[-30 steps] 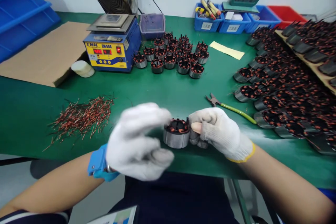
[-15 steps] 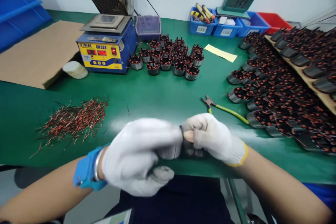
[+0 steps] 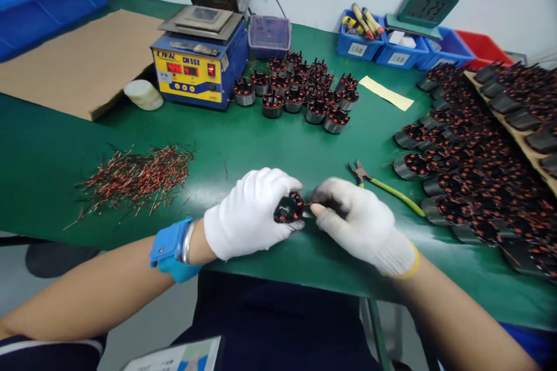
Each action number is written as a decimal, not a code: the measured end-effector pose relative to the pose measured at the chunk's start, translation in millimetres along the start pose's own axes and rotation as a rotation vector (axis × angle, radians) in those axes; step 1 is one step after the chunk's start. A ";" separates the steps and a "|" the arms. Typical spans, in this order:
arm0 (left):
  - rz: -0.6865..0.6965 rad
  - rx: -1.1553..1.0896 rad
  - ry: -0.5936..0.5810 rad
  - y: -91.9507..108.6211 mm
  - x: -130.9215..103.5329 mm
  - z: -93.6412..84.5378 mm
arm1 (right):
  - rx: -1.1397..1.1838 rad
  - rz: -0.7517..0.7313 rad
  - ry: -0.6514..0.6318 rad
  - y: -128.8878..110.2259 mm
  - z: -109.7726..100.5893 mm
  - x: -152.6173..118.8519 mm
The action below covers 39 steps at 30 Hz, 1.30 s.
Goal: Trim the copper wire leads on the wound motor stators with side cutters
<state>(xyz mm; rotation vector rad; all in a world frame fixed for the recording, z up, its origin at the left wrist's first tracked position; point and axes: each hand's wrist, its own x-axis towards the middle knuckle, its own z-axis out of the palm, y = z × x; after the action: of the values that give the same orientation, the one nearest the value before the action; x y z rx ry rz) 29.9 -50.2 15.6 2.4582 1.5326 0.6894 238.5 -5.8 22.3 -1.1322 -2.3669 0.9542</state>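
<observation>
My left hand [image 3: 255, 211], in a white glove, is closed around a motor stator [image 3: 289, 208] with copper windings, its wound end turned up and to the right. Just to the right, my right hand [image 3: 354, 217], also gloved with the thumb tip bare, pinches a thin copper wire [image 3: 308, 203] that sticks out from the stator. Beyond the right hand lie cutting pliers [image 3: 383, 185] with yellow-green handles, jaws apart. A heap of cut copper wire pieces [image 3: 139, 177] lies on the green table to the left.
Several finished-looking stators [image 3: 300, 90] stand grouped beside a blue and yellow solder pot unit [image 3: 195, 64]. Many more stators [image 3: 461, 168] fill the right side, some on a wooden board [image 3: 513, 122]. Blue tool boxes [image 3: 359, 48], a clock [image 3: 429, 6] and cardboard [image 3: 87, 58] sit further back.
My left hand has gone from a blurred, loosely spread pose to a firm grip around the stator. My right hand has moved slightly right and now holds the wire; the view has shifted.
</observation>
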 end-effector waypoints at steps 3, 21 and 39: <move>-0.084 -0.044 -0.070 -2.3 0.6 2.5 | -0.467 -0.357 0.207 1.5 -1.6 1.9; -0.133 0.073 -0.219 4.8 0.2 -20.7 | -0.867 0.189 0.196 53.5 -27.7 -56.1; -0.180 0.201 -0.092 -5.0 3.0 0.3 | -0.653 0.110 0.182 30.2 0.9 -41.3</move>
<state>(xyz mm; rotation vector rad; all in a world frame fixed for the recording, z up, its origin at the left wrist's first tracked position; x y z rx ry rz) 27.1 -45.2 14.3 2.4072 1.8384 0.4037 280.2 -24.8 -0.3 -1.5052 -2.5444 0.0694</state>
